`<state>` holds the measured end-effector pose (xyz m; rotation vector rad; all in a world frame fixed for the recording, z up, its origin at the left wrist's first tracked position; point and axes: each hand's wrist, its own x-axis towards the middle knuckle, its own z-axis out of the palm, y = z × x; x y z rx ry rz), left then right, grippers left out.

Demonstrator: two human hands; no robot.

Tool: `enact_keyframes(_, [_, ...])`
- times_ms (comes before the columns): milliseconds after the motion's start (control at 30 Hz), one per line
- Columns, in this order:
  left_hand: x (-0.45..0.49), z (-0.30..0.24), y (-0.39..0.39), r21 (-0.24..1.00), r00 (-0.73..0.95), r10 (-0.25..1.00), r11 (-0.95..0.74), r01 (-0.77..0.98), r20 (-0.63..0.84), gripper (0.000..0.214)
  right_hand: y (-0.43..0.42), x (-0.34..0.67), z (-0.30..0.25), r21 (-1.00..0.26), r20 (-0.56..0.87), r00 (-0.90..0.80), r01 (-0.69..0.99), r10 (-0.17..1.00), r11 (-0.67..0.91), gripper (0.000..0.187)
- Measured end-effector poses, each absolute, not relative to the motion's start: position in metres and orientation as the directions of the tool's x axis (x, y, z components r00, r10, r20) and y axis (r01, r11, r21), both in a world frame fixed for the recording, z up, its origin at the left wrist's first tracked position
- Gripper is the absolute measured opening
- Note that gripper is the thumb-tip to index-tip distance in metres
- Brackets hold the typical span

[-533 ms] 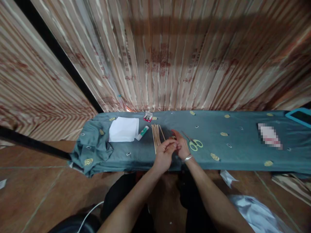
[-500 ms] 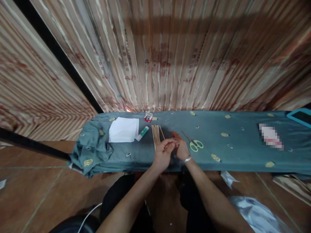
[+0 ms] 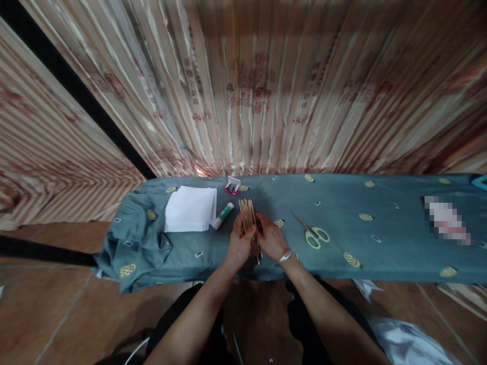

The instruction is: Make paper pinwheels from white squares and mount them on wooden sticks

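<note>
A bundle of thin wooden sticks (image 3: pixel 247 207) is gathered between my hands near the front of the cloth-covered table. My left hand (image 3: pixel 240 241) is closed around the bundle's left side, thumb lying across the sticks. From the right, my right hand (image 3: pixel 271 236), a silvery bracelet at its wrist, presses its curled fingers against the same bundle. The sticks' far ends and near ends stick out past the fingers. To the right lie scissors (image 3: pixel 315 236) with pale green handles. A green and white glue stick (image 3: pixel 223 216) rests just left of the bundle.
White paper sheets (image 3: pixel 190 209) are stacked at the left. Behind the glue stick stands a small open red box (image 3: pixel 232 186) with small dark items inside. A patterned blue-green cloth (image 3: pixel 380 213) covers the table, and a striped curtain (image 3: pixel 258 101) hangs behind it.
My hands, earlier together just right of the sticks, have moved left and closed around them. The sticks, spread with one apart before, are now drawn into a tighter bundle. The view has shifted slightly.
</note>
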<state>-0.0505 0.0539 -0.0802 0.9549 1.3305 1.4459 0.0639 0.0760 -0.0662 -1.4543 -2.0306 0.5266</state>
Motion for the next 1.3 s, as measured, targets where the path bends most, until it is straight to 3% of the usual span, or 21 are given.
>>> enact_keyframes(167, [-0.050, -0.071, 0.058, 0.959, -0.234, 0.968, 0.021, -0.284, -0.091, 0.044, 0.080, 0.057, -0.060, -0.652, 0.197, -0.241, 0.692, 0.950, 0.311, 0.031])
enact_keyframes(300, [-0.053, -0.066, 0.054, 0.947, -0.231, 0.965, 0.049, -0.318, -0.128, 0.043, 0.084, 0.058, -0.059, -0.669, 0.179, -0.245, 0.680, 0.953, 0.301, 0.027])
enact_keyframes(533, [-0.054, -0.075, 0.045, 0.961, -0.240, 0.957, 0.097, -0.258, -0.161, 0.048, 0.083, 0.059, -0.065, -0.682, 0.173, -0.258, 0.665, 0.951, 0.304, 0.034])
enact_keyframes(800, [-0.050, -0.069, 0.044, 0.990, -0.251, 0.964, 0.057, -0.130, -0.088, 0.046, 0.073, 0.055, -0.070, -0.634, 0.261, -0.260, 0.680, 0.929, 0.369, 0.046])
enact_keyframes(1000, [-0.077, -0.047, 0.046, 0.998, -0.228, 0.971, -0.062, 0.025, 0.066, 0.029, 0.075, 0.059, -0.066, -0.660, 0.199, -0.256, 0.679, 0.946, 0.322, 0.045])
enact_keyframes(1100, [-0.117, -0.036, 0.052, 0.971, -0.322, 0.930, -0.109, 0.215, 0.176, 0.023, 0.075, 0.066, -0.069, -0.650, 0.214, -0.246, 0.686, 0.946, 0.325, 0.047])
enact_keyframes(1200, [-0.165, -0.034, 0.057, 0.848, -0.386, 0.869, -0.068, 0.525, 0.308, 0.022, 0.075, 0.074, -0.071, -0.637, 0.238, -0.241, 0.693, 0.941, 0.338, 0.046])
enact_keyframes(1300, [-0.197, -0.044, 0.061, 0.699, -0.382, 0.876, 0.075, 0.711, 0.295, 0.042, 0.076, 0.078, -0.071, -0.630, 0.240, -0.232, 0.701, 0.942, 0.333, 0.046])
